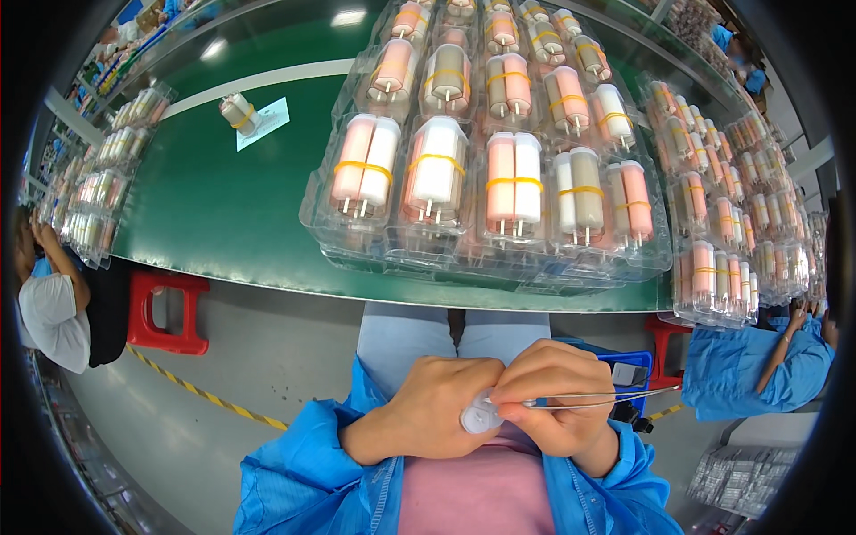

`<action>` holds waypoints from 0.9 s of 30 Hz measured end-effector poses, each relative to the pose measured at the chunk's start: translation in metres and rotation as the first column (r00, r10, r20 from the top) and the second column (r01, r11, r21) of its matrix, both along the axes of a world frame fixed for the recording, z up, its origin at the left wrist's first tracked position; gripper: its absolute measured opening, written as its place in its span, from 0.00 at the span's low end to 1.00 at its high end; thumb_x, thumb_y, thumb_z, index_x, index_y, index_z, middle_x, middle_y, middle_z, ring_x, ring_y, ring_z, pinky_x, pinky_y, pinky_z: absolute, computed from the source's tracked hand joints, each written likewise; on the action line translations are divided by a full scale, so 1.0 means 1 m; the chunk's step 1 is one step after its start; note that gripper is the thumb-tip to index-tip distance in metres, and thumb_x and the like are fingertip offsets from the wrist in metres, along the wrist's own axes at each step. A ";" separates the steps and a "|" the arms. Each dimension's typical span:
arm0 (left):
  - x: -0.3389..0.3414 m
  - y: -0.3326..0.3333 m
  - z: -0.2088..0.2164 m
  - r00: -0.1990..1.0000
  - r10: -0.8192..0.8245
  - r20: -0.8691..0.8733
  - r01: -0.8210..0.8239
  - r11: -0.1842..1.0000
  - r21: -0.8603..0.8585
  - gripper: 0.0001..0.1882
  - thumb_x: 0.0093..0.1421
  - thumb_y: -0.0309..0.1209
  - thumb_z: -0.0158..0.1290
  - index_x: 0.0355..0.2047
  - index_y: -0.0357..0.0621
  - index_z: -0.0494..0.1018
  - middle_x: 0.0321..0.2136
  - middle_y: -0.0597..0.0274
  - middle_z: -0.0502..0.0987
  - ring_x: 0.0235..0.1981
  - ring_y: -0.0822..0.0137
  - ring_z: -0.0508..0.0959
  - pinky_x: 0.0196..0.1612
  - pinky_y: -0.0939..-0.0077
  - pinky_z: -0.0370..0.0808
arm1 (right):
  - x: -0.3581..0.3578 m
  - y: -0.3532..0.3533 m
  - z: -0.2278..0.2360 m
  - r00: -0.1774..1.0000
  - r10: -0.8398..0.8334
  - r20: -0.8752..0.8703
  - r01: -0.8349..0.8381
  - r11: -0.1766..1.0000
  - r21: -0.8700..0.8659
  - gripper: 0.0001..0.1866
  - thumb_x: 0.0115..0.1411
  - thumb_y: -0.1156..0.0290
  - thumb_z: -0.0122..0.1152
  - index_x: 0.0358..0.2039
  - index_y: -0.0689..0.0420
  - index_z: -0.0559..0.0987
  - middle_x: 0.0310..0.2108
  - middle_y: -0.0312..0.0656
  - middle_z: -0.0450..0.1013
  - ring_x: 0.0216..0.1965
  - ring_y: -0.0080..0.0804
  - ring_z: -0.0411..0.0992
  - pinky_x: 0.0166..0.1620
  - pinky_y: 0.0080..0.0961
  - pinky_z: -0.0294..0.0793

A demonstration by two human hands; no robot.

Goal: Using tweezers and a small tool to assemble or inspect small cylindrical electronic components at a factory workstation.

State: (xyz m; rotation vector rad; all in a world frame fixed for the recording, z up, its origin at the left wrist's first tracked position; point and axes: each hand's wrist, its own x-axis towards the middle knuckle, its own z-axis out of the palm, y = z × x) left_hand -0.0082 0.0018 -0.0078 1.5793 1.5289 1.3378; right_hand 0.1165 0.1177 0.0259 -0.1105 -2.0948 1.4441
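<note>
Head view, the only one. Left hand curled, back up, gripping a small translucent round cap at its thumb side. Right hand pinched closed, thumb and fingers at the cap's edge, also gripping metal tweezers that stick out to the right. Cap is over the lap, between the two hands, short of the table edge; fingers hide part of it. Can't tell what the fingertips pinch at the cap.

Green table ahead. Large clear plastic tray stack sits near its front edge, blocking the middle of the tabletop; it holds rows of pink, white and grey cylinders bundled with yellow bands. Left of it, well apart, one grey-and-white bundle on a pale card. More loaded trays right and left.

Below and around: blue bin behind the right hand, partly covered by it and the tweezers; red stool left, another red stool right, mostly hidden. Yellow-black floor tape at left. Co-worker in white sleeve far left, co-worker in blue sleeve far right.
</note>
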 end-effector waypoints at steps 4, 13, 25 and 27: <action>-0.001 0.001 0.000 0.999 -0.022 0.045 0.022 1.000 -0.011 0.10 0.44 0.28 0.58 0.26 0.43 0.69 0.20 0.58 0.72 0.22 0.53 0.75 0.22 0.63 0.70 | 0.003 -0.003 -0.007 0.999 -0.044 -0.021 0.043 0.998 -0.044 0.07 0.44 0.79 0.68 0.26 0.61 0.80 0.24 0.44 0.75 0.23 0.36 0.72 0.27 0.25 0.71; -0.002 0.002 0.000 0.987 -0.063 0.149 0.061 0.998 0.015 0.11 0.42 0.25 0.59 0.25 0.42 0.69 0.19 0.57 0.71 0.20 0.53 0.74 0.21 0.66 0.68 | 0.003 -0.006 -0.008 0.993 -0.077 -0.085 0.070 0.994 -0.089 0.07 0.45 0.79 0.68 0.27 0.61 0.79 0.25 0.44 0.75 0.23 0.35 0.73 0.27 0.24 0.72; -0.002 0.001 0.001 0.985 -0.064 0.162 0.063 0.998 0.015 0.11 0.41 0.25 0.60 0.25 0.41 0.68 0.19 0.57 0.71 0.20 0.53 0.73 0.21 0.66 0.68 | 0.004 -0.006 -0.009 0.996 -0.054 -0.077 0.048 0.996 -0.073 0.09 0.44 0.80 0.68 0.28 0.61 0.80 0.25 0.44 0.75 0.24 0.36 0.73 0.27 0.25 0.72; -0.002 0.001 0.000 0.987 -0.065 0.150 0.064 0.998 0.015 0.11 0.42 0.25 0.60 0.25 0.42 0.68 0.19 0.57 0.71 0.20 0.52 0.74 0.21 0.66 0.68 | 0.004 -0.005 -0.008 0.996 -0.048 -0.073 0.044 0.997 -0.059 0.09 0.44 0.80 0.68 0.28 0.62 0.80 0.25 0.44 0.75 0.24 0.36 0.73 0.27 0.24 0.72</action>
